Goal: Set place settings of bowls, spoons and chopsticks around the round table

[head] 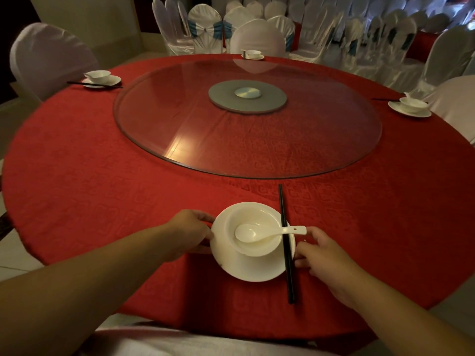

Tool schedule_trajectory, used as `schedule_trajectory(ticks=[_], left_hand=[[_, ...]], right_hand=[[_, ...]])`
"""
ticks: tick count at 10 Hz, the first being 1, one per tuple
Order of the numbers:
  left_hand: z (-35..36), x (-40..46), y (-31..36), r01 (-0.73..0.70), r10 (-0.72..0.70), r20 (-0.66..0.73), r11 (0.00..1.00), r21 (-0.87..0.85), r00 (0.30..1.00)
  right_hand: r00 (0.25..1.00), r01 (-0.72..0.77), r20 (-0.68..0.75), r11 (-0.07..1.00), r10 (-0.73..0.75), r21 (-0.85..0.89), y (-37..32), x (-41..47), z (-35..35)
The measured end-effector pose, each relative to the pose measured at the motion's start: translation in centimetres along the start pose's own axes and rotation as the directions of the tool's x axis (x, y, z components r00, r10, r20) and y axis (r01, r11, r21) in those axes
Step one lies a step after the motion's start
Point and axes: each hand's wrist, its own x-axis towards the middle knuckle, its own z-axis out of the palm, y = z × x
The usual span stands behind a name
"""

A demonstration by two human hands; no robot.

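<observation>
- The left hand has its fingertips tucked behind the plate rim, so its grip there is mostly hidden.
- The chopsticks cover a strip of the plate's right rim.
- The far setting at the surface's far edge is too small to make out any chopsticks.
- The right-edge setting: its chopsticks are partly hidden behind the bowl.
- The surface's near edge is cut off by both forearms.
</observation>
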Motion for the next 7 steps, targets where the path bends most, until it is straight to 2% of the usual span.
schedule_trajectory(ticks=[3, 5, 6, 7], left_hand=[[0.0, 0.1, 0.0, 0.001, -0.001, 0.004, 1.0, -0.005, 1.0], [-0.2, 0.0, 0.4, 0.023, -0.023, -0.03, 1.0, 0.011, 0.999], [-0.8, -0.5, 1.2, -0.026, 0.038, -0.105, 0.994, 0.11, 0.994], [-2.1, -2.8, 2.9, -0.186, 0.243, -0.172, 0.937, 0.296, 0.955]], right_hand=[[0.995, 0.081, 0.057, 0.995, -0.077, -0.055, 0.6, -0.1, -0.3], [0.999, 0.031, 0.022, 0.999, -0.03, -0.029, 0.4, -0.5, -0.8], [0.999, -0.016, -0.046, 0.999, 0.013, -0.052, -0.1, -0.7, -1.7], [0.991, 0.012, -0.13, 0.995, -0.025, -0.098, -1.6, -2.8, -3.5]])
